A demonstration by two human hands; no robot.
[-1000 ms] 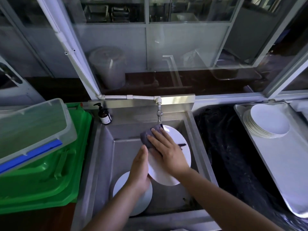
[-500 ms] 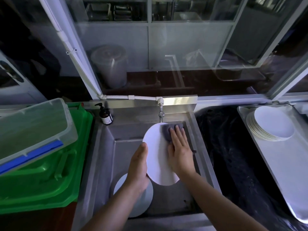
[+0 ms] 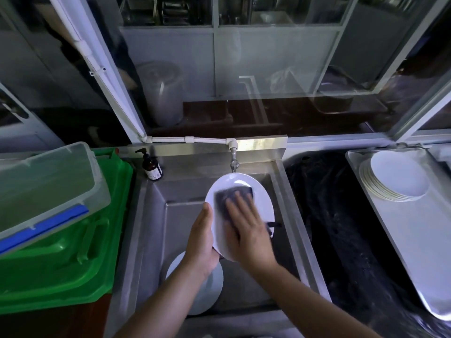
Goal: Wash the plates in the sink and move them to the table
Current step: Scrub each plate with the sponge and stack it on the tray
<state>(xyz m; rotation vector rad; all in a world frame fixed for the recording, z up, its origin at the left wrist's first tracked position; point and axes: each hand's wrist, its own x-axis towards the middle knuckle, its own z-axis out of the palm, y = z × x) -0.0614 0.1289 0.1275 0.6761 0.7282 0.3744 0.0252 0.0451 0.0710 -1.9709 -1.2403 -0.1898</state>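
Here, plate (image 3: 258, 191) between both hands (image 3: 227, 236).

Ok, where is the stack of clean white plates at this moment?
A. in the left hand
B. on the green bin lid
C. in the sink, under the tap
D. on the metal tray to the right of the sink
D: the stack sits at the far end of the tray, right of the sink.

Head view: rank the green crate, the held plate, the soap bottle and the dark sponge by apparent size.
1. green crate
2. held plate
3. dark sponge, partly under the right hand, and soap bottle look alike; unranked.
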